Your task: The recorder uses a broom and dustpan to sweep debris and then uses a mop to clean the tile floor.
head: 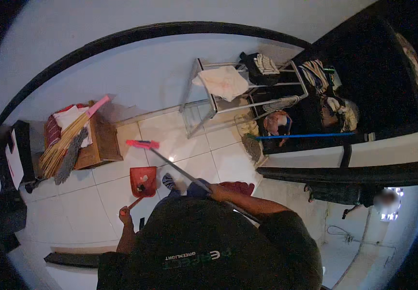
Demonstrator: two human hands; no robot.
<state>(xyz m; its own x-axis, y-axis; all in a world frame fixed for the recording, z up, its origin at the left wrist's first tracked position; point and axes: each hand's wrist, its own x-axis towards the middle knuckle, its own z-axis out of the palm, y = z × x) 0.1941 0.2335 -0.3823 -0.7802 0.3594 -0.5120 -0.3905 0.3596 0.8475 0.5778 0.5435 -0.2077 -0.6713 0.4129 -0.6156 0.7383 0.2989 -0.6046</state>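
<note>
My left hand [124, 215] grips the handle of a red dustpan [134, 182], which is at floor level in front of me, left of my feet. Some small light and dark debris [141, 185] lies in its pan. My right hand [217, 192] is closed around the grey pole [180, 166] of a broom held at a slant across my front. The broom's pink head [143, 144] is near the tiled floor [172, 127], beyond the dustpan and apart from it. The lower part of my body is partly hidden by my dark shirt.
A wooden cabinet [103, 145] stands left with a stick broom [65, 139] and grey duster [71, 156] against it. A metal rack [214, 105] holds cloths [223, 81]. A blue-handled mop [303, 136] lies right; maroon fabric [239, 187] is near my feet. A person [339, 194] is at right.
</note>
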